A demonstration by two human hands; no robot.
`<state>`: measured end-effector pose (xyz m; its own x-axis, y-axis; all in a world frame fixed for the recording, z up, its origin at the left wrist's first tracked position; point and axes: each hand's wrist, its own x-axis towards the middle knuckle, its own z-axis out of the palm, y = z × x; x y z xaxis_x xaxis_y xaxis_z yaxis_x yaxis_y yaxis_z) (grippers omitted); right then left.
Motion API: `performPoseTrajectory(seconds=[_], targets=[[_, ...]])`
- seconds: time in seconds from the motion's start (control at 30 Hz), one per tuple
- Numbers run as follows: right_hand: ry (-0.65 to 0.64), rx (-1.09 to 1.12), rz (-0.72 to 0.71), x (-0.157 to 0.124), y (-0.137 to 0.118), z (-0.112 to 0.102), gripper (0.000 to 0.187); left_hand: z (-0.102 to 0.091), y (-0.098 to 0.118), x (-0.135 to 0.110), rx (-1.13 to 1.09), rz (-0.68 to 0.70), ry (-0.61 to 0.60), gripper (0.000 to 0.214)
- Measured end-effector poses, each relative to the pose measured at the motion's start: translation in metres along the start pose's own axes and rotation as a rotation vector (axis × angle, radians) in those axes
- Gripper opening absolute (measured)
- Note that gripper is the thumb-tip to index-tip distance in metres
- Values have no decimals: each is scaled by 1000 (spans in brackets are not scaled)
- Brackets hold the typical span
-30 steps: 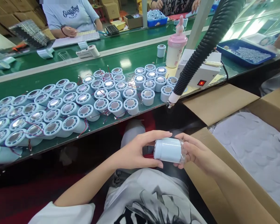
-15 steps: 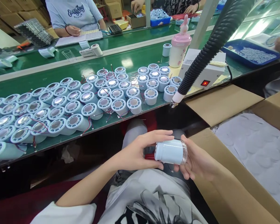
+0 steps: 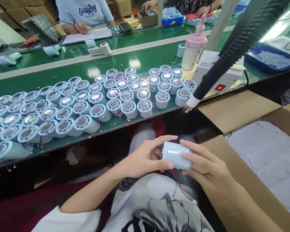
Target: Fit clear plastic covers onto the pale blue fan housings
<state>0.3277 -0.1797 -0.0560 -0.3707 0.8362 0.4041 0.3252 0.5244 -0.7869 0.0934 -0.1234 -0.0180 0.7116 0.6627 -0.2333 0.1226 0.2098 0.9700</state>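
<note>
A pale blue cylinder part point(image 3: 174, 154) lies sideways over my lap, held between both hands. My left hand point(image 3: 145, 158) grips its left end with thumb and fingers wrapped round it. My right hand point(image 3: 207, 170) closes on its right end, fingers across the front. A thin red and black wire point(image 3: 181, 187) hangs from the part down over my shirt. Several like cylinders point(image 3: 87, 100), with round metal tops and red wires, stand in rows on the green bench point(image 3: 140, 61) ahead of me.
A black ribbed hose point(image 3: 232, 48) ends in a white nozzle point(image 3: 191, 103) above the bench edge. Behind it stand a white box with a red switch point(image 3: 219, 80) and a pink bottle point(image 3: 194, 48). An open cardboard box point(image 3: 263, 151) holds white padding. Other people work across the bench.
The cylinder has turned in my hands, its clear end now hidden and a wire hanging out. My right fingers moved over its front. The view shifted slightly left.
</note>
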Motion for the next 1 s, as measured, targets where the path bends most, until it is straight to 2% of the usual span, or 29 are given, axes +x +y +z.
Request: performPoseTrajectory(seconds=[0.13, 0.2, 0.3, 0.4, 0.53, 0.63, 0.73, 0.8, 0.87, 0.93, 1.0], targets=[[0, 416, 330, 2, -1, 0, 52, -4, 1, -3, 59, 98, -23, 78], [2, 551, 435, 3, -3, 1, 45, -5, -1, -5, 25, 101, -51, 76], [24, 499, 464, 6, -7, 1, 43, -4, -7, -7, -55, 63, -85, 77], [-9, 458, 531, 8, -9, 2, 40, -4, -18, -8, -115, 36, -109, 78], [-77, 636, 684, 9, -5, 6, 41, -3, -29, -6, -221, -37, -101, 84], [-126, 714, 660, 9, -4, 6, 52, -1, -30, -4, -279, -64, -39, 79], [-173, 588, 606, 11, -10, 3, 62, 1, -26, -4, -304, -45, -6, 65], [-183, 536, 619, 12, -14, 0, 60, 0, -22, -5, -257, -40, -33, 64], [-169, 582, 664, 15, -18, -1, 53, -3, -19, -6, -104, -11, -31, 69], [-141, 655, 716, 17, -20, -1, 51, -6, -17, -7, 118, 98, 8, 78], [-129, 673, 764, 19, -21, 1, 53, -9, -16, -7, 311, 264, 27, 85]])
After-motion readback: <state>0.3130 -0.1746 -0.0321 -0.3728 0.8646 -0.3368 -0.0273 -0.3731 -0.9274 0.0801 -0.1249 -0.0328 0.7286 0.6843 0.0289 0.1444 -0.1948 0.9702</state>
